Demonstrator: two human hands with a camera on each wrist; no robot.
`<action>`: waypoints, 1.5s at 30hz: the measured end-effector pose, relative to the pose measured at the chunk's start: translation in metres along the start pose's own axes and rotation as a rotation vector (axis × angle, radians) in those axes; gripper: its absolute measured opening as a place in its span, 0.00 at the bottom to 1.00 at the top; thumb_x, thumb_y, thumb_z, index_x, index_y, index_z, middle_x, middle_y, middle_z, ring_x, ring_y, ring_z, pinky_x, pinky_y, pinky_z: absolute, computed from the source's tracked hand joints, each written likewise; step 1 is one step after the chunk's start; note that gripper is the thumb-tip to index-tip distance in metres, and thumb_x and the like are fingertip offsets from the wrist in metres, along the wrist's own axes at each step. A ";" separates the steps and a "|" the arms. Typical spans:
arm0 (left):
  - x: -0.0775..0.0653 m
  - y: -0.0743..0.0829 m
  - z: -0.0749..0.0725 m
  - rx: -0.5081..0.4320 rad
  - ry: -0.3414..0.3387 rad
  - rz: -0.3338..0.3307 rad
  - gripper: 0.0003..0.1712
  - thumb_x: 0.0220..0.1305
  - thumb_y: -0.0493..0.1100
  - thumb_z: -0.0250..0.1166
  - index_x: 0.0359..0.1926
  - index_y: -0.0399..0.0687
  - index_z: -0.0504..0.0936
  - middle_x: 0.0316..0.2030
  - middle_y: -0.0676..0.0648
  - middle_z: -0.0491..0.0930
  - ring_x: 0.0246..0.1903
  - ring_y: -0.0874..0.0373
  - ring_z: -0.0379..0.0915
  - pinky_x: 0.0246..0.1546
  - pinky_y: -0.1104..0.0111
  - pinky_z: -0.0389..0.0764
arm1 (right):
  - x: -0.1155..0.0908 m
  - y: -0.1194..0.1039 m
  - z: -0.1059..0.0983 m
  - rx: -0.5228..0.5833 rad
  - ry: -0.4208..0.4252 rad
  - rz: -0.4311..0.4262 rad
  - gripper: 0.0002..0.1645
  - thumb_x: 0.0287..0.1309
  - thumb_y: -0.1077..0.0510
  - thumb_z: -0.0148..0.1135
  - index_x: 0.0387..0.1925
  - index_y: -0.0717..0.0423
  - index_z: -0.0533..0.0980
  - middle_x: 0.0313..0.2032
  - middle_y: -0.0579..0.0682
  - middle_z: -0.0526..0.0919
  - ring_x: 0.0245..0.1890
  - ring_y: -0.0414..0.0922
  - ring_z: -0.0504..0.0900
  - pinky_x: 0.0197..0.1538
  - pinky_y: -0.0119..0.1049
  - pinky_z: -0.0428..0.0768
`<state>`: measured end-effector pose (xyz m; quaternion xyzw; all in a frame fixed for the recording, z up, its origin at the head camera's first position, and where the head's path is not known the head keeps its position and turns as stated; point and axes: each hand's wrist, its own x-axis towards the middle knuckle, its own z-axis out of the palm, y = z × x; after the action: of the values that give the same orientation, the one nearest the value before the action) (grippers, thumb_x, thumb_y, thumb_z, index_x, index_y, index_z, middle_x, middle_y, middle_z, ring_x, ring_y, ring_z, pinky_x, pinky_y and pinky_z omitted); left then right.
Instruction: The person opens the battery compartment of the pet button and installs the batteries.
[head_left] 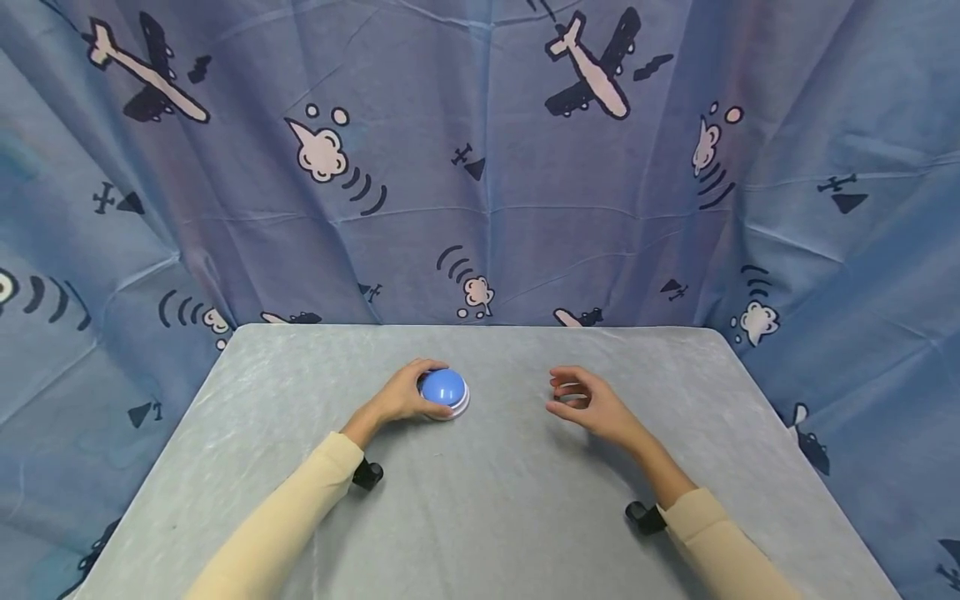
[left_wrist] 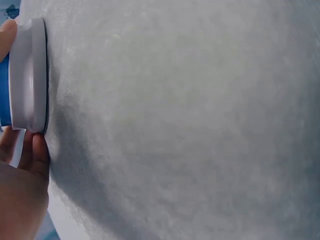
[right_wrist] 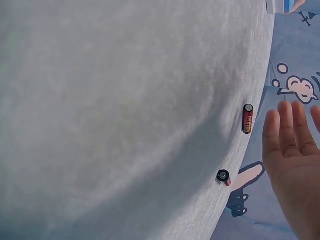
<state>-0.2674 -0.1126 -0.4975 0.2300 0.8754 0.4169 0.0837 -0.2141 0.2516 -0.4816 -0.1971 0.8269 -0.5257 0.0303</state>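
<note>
A round push button (head_left: pixel 444 388) with a glossy blue dome on a white base sits on the grey-white table, left of the middle. My left hand (head_left: pixel 405 393) grips it from the left side, thumb at the near edge and fingers round the far edge. In the left wrist view the white base (left_wrist: pixel 31 75) stands between the thumb and fingers. My right hand (head_left: pixel 596 407) hovers to the right of the button, fingers loosely bent and holding nothing. Past it, the right wrist view shows a red and black battery (right_wrist: pixel 247 119) and another dark-ended battery (right_wrist: pixel 223 176) on the table; the hand hides them from the head view.
The table (head_left: pixel 480 517) has a pale cloth-like surface. A blue curtain (head_left: pixel 420 167) printed with planes and clouds hangs along its back edge and sides. Dark cameras are strapped at the left wrist (head_left: pixel 367 474) and right wrist (head_left: pixel 645 517).
</note>
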 end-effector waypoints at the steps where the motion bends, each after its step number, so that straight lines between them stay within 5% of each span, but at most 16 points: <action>1: 0.000 0.000 0.000 -0.004 0.001 -0.004 0.46 0.47 0.46 0.84 0.66 0.41 0.75 0.61 0.40 0.73 0.60 0.45 0.70 0.61 0.51 0.71 | 0.000 0.000 -0.001 0.000 -0.002 -0.002 0.32 0.63 0.61 0.71 0.66 0.61 0.71 0.58 0.69 0.75 0.55 0.65 0.77 0.55 0.56 0.77; 13: -0.001 0.006 -0.001 0.031 -0.008 -0.011 0.43 0.48 0.46 0.84 0.65 0.42 0.76 0.61 0.40 0.74 0.59 0.45 0.71 0.58 0.51 0.74 | -0.011 -0.006 -0.007 0.053 0.002 -0.002 0.31 0.63 0.62 0.71 0.65 0.63 0.71 0.57 0.70 0.75 0.56 0.67 0.76 0.55 0.54 0.78; 22: -0.007 0.025 -0.005 -0.102 0.009 0.006 0.42 0.49 0.43 0.83 0.64 0.41 0.75 0.59 0.40 0.74 0.58 0.42 0.72 0.54 0.55 0.78 | -0.012 -0.008 -0.008 0.075 -0.002 -0.036 0.30 0.63 0.63 0.70 0.65 0.63 0.71 0.56 0.71 0.75 0.55 0.69 0.76 0.54 0.48 0.79; 32: -0.014 0.050 0.005 -0.497 -0.004 0.028 0.40 0.53 0.33 0.78 0.65 0.36 0.71 0.62 0.39 0.72 0.61 0.42 0.71 0.57 0.56 0.76 | -0.001 -0.023 0.010 0.150 -0.017 -0.088 0.37 0.59 0.66 0.73 0.68 0.61 0.68 0.60 0.64 0.75 0.58 0.70 0.74 0.57 0.63 0.73; 45: -0.015 0.061 0.022 -0.837 -0.013 0.049 0.42 0.57 0.31 0.73 0.69 0.31 0.63 0.64 0.34 0.66 0.55 0.44 0.72 0.52 0.63 0.77 | 0.015 -0.025 0.037 0.225 -0.038 -0.134 0.45 0.54 0.69 0.75 0.71 0.59 0.66 0.64 0.62 0.73 0.60 0.71 0.72 0.55 0.59 0.77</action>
<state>-0.2270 -0.0713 -0.4656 0.1994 0.6240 0.7372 0.1655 -0.2113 0.2054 -0.4741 -0.2572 0.7470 -0.6121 0.0329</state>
